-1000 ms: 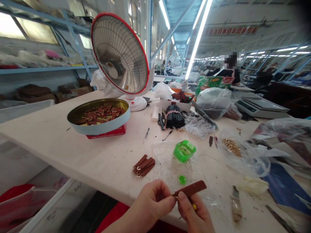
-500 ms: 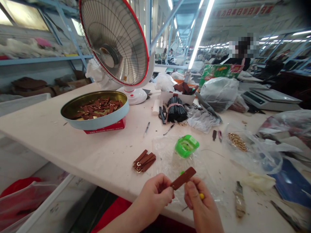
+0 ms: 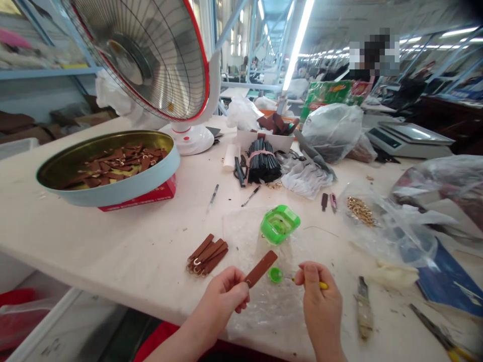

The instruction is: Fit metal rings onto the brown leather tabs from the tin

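My left hand (image 3: 222, 296) pinches one end of a brown leather strip (image 3: 261, 268), which slants up to the right above the table edge. My right hand (image 3: 319, 304) is closed round a thin yellow-handled tool (image 3: 323, 285), its tip reaching toward a small green cap (image 3: 275, 274) on a clear plastic sheet. A green square container (image 3: 279, 223) stands just beyond the cap. A small pile of brown strips with metal rings (image 3: 207, 254) lies left of my hands.
A round tin (image 3: 113, 193) of brown strips rests on a red box at left, beside a red-rimmed heater dish (image 3: 151, 55). Black bundle (image 3: 262, 166), plastic bags, gold rings (image 3: 360, 211), a scale (image 3: 409, 141), a knife (image 3: 364, 306) and a person at the back right.
My hands have parted: the right one let go of the strip and moved right to the green cap. The left keeps the strip. The view has moved closer and lower.
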Tool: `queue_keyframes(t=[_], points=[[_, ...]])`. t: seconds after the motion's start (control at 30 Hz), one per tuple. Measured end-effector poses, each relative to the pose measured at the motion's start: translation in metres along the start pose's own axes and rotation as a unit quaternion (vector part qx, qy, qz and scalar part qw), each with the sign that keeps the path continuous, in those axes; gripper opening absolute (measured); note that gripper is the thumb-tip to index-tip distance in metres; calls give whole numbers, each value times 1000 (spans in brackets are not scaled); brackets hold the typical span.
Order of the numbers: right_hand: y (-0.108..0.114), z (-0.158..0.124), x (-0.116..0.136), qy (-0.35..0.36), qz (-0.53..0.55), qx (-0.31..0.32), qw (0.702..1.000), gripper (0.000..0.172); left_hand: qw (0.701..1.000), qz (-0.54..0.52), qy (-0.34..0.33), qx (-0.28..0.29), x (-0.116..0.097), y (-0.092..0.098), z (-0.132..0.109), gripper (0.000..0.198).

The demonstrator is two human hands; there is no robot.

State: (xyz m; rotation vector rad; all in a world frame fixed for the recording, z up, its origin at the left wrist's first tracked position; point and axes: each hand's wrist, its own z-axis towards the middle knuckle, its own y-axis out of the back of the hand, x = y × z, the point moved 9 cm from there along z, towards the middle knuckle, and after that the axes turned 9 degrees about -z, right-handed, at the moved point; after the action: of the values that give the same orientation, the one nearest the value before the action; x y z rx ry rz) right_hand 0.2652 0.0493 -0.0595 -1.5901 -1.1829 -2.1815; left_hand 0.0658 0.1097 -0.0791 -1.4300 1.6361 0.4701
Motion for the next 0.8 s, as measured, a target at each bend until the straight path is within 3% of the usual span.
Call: queue_keyframes(t=[0.13, 0.23, 0.33, 0.57, 0.63, 0.8], points=[[6, -3, -4, -24, 31, -7, 999, 35, 1000, 22, 7, -9, 2, -1, 4, 8], [28, -7, 9, -45, 170, -43, 984, 33, 999, 30, 15, 12, 3, -7, 1, 11], [42, -14, 33, -32, 282, -33, 958, 35, 997, 8, 37, 61, 5, -19, -10, 20], [38, -34, 51, -19, 294, 1, 956, 42, 993, -27, 34, 114, 0, -33, -38, 27], [38, -36, 53, -21, 305, 8, 952, 43, 993, -34, 21, 108, -2, -32, -43, 24], [63, -48, 56, -17, 320, -43, 946, 34, 997, -35, -20, 64, -11, -23, -55, 17]])
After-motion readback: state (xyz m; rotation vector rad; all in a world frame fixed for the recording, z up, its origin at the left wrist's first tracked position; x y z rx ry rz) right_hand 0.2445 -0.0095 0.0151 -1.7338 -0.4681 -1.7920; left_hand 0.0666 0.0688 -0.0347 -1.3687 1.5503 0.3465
